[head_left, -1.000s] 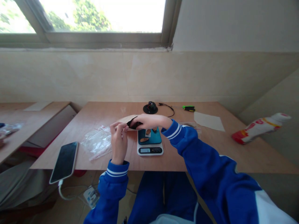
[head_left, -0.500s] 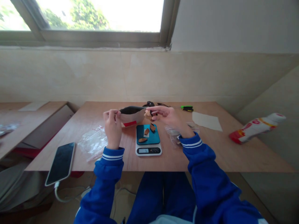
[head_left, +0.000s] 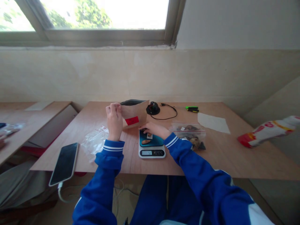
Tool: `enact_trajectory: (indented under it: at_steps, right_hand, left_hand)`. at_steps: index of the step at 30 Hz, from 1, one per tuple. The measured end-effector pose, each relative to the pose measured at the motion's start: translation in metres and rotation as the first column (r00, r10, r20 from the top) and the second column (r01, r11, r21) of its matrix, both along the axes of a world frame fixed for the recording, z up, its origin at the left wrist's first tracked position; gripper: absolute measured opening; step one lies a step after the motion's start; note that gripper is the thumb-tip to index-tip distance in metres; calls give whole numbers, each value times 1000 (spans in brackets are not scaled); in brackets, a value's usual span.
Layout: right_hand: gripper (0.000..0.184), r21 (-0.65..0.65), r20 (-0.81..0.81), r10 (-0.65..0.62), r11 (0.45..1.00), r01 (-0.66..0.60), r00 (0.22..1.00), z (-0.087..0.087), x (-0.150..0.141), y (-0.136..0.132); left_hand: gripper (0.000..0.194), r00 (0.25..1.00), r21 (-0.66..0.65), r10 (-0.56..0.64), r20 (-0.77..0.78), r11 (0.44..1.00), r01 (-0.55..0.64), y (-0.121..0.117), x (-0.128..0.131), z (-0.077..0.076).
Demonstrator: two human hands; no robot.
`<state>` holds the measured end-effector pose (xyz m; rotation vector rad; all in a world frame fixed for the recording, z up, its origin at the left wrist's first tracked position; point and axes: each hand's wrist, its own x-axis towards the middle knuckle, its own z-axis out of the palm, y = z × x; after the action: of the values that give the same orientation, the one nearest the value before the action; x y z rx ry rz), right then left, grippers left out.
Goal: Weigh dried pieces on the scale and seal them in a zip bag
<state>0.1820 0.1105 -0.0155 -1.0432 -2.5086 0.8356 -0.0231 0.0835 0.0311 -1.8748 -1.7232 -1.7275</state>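
Your left hand [head_left: 114,123] pinched the upper left edge of a tan paper pouch [head_left: 135,112], matte outside and dark-lined, its mouth gaping and a red label [head_left: 132,121] just right of those fingers. Your right hand [head_left: 155,129], back upward and fingers loosely curved, was low over a scale's [head_left: 152,153] teal plate; whether it gripped anything could not be told. An elongated brown piece [head_left: 146,142] lay below its fingers. Crumpled clear plastic [head_left: 93,140] lay on the bench [head_left: 220,153] left of your left wrist.

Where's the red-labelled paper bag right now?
In the head view, the paper bag is left of centre, its edge in the left hand, beyond and left of the scale.
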Motion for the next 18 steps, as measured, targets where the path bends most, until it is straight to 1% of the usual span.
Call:
enact_trajectory:
  at_steps: [2, 3, 5, 8, 9, 11, 12, 14, 16, 18]
  right_hand:
    - [36, 50, -20, 14, 999, -13, 1000, 1, 7, -1]
    - [37, 86, -28, -1, 996, 3, 1000, 2, 11, -2]
    - [36, 163, -51, -70, 984, 77, 996, 5, 21, -6]
    - [32, 261, -123, -152, 948, 180, 981, 10, 37, -18]
    - [31, 276, -157, -162, 940, 201, 974, 12, 41, -24]
    - [30, 263, -199, -162, 941, 212, 967, 12, 48, -35]
    - [29, 246, -192, -157, 948, 203, 969, 11, 50, -41]
    - [28, 225, -130, -131, 961, 158, 983, 3, 52, -52]
    - [29, 256, -68, -105, 959, 119, 992, -8, 51, -63]
    - [28, 313, -78, -107, 941, 126, 991, -18, 49, -72]
  left_hand:
    - [27, 1000, -13, -2, -4, 1000, 2, -1, 0, -1]
    - [27, 1000, -18, 0, -4, 1000, 0, 0, 0, -2]
    - [28, 1000, -23, 4, -2, 1000, -4, 0, 2, -3]
    - [28, 1000, -13, 9, 13, 1000, -8, 1, 5, -4]
    - [28, 1000, -9, 10, 18, 1000, -9, 1, 6, -5]
    - [28, 1000, -4, 10, 25, 1000, -10, 1, 7, -6]
    - [27, 1000, -3, 8, 25, 1000, -8, 1, 7, -6]
    - [27, 1000, -4, 7, 23, 1000, -7, 1, 6, -7]
    - [28, 1000, -5, 17, 20, 1000, -17, 2, 6, -7]
    - [27, 999, -1, 33, 19, 999, -33, 2, 7, -8]
